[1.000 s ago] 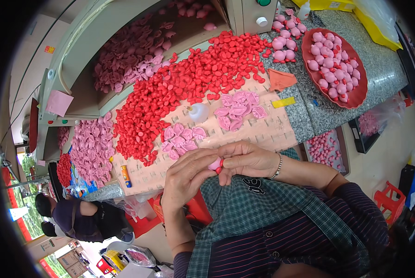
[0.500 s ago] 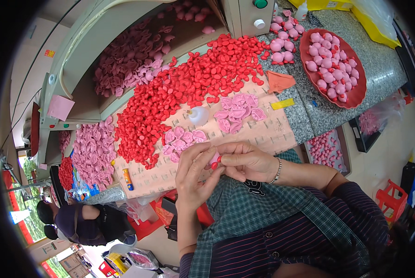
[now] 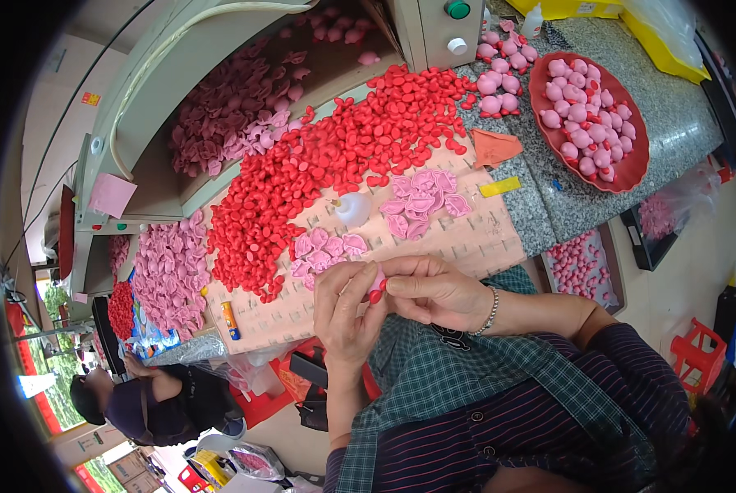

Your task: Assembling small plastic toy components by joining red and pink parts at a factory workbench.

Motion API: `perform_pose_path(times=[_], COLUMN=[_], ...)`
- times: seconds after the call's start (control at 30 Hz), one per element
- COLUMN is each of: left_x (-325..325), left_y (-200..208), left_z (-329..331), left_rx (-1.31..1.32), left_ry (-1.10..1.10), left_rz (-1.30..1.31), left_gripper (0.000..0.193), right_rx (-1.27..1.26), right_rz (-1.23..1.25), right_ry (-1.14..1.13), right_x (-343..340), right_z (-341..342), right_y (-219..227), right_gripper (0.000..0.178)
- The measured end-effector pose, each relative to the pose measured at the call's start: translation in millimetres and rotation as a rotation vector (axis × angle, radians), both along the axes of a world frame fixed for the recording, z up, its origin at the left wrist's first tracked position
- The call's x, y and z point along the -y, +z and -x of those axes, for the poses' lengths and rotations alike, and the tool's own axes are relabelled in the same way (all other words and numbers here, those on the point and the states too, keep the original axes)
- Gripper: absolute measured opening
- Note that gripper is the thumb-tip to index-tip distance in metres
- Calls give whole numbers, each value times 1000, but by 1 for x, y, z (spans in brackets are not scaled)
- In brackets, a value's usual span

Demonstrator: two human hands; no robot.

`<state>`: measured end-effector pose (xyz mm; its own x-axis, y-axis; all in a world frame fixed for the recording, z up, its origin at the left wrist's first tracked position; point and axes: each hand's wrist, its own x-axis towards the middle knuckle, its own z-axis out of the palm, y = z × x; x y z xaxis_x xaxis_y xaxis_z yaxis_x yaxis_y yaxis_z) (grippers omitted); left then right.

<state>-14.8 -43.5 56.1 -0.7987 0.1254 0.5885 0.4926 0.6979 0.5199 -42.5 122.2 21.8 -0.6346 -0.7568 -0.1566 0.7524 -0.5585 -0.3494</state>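
Both hands meet just past the near edge of the work board, around a small pink toy piece with red parts. My left hand pinches it between thumb and fingers. My right hand, with a beaded bracelet at its wrist, closes on the same piece from the right; its fingertips are at the red part. The fingers hide much of the piece. Beyond my left hand lie curled pink pieces. A second cluster of pink pieces sits farther right, beside a translucent squeeze bottle.
A large heap of red pieces spreads over the board. Finished-looking pink balls with red parts fill a red scalloped bowl at right. A glue-stick-like tube lies left. Another person is at far left.
My hands stay together in nearly the same spot, but the piece is turned slightly and more red shows. At far left, the other person's forearm has come into view, reaching toward the bench.
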Motion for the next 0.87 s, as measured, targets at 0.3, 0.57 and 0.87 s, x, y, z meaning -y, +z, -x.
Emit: perform_pose_path(times=[0.3, 0.57, 0.87], left_x=[-1, 10, 32], left_y=[-4, 4, 4], left_z=[3, 2, 8], left_rx=[21, 249, 490], left_ry=[-6, -145, -460], left_rz=[-84, -332, -608], left_gripper=[40, 39, 30], right_rx=[-1, -31, -136], right_rz=[-11, -25, -37], right_ry=[-10, -41, -10], right_x=[-3, -4, -5], right_z=[5, 4, 4], right_y=[8, 5, 6], right_gripper=[28, 29, 30])
